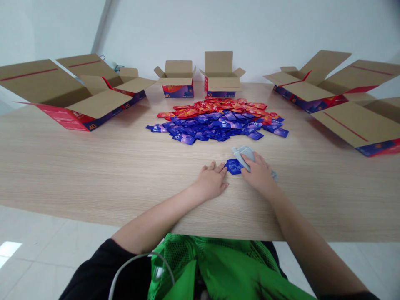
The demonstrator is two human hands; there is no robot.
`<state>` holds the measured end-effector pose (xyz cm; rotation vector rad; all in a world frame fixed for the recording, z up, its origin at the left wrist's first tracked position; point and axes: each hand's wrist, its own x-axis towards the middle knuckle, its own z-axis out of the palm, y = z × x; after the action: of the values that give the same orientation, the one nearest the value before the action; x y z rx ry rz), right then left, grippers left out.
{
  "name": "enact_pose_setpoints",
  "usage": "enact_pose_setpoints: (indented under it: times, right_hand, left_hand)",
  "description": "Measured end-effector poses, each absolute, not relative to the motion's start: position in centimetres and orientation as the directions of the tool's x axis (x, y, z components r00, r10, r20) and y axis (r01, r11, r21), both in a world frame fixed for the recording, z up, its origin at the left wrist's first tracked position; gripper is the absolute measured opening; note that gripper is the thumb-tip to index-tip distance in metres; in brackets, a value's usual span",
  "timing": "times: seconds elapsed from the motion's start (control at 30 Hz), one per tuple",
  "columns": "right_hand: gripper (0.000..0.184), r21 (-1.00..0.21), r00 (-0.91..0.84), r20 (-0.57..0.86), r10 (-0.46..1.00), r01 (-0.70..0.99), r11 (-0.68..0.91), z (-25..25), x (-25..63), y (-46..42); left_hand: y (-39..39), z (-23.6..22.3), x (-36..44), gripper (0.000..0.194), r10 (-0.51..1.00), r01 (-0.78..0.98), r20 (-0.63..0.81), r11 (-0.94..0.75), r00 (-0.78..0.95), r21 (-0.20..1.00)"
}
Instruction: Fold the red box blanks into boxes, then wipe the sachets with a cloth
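Observation:
A single blue sachet [233,166] lies flat on the table in front of me. My left hand [212,180] rests palm down with fingers stretched out, its fingertips touching the sachet's left end. In my right hand [258,171] is a bunched light grey-blue cloth [245,153], pressed down on the sachet's right part and hiding it. Beyond my hands is a heap of sachets, with blue ones [212,127] toward me and red-orange ones [218,107] behind them.
Open cardboard boxes stand around the heap: two small ones at the back, a left box [178,81] and a right box [222,79]. Wide-flapped boxes [109,104] sit at the left, and several more [312,93] at the right. The table's front edge [231,238] is close to my body.

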<state>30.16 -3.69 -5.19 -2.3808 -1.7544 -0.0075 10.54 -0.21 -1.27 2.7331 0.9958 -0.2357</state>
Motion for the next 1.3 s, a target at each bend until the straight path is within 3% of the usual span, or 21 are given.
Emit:
enact_pose_setpoints:
  times: [0.2,0.5,0.57,0.7,0.8,0.9,1.1,1.3]
  right_hand:
    - [0.058,-0.114,0.318,0.121,0.941,0.946,-0.305,-4.8,31.1,-3.8]
    - [0.054,-0.258,0.315,0.411,0.855,0.940,-0.222,-4.0,31.9,-3.9]
    - [0.053,-0.231,0.277,0.394,0.876,0.953,-0.198,-4.0,31.1,-4.2]
    - [0.051,-0.059,0.174,0.236,0.956,0.985,-0.165,-4.8,29.2,-4.7]
    - [0.053,-0.003,0.168,0.220,0.961,0.985,-0.171,-5.2,28.4,-4.8]
    - [0.054,-0.004,0.145,0.237,0.961,0.989,-0.148,-5.4,27.8,-4.8]
    - [0.054,-0.046,-0.094,0.217,0.972,0.993,0.106,-5.8,26.2,-4.7]
    - [0.052,-0.067,0.046,0.241,0.969,0.997,-0.031,-6.0,27.0,-4.4]
  left_hand:
    - [-0.2,-1.3,10.5,0.062,0.611,0.647,-0.225,-0.747,0.759,0.154]
    - [-0.1,-1.6,10.5,0.061,0.610,0.641,-0.201,-0.750,0.766,0.166]
    - [-0.2,-1.6,10.5,0.061,0.610,0.640,-0.199,-0.750,0.767,0.168]
    - [-0.2,-1.5,10.4,0.061,0.611,0.642,-0.200,-0.749,0.766,0.165]
    - [-0.1,-1.5,10.4,0.062,0.603,0.636,-0.209,-0.754,0.770,0.164]
    - [-0.1,-1.4,10.3,0.064,0.595,0.628,-0.209,-0.761,0.776,0.167]
    - [-0.2,-1.2,10.3,0.057,0.601,0.627,-0.181,-0.762,0.778,0.164]
    - [-0.1,-1.3,10.3,0.064,0.600,0.630,-0.199,-0.758,0.775,0.167]
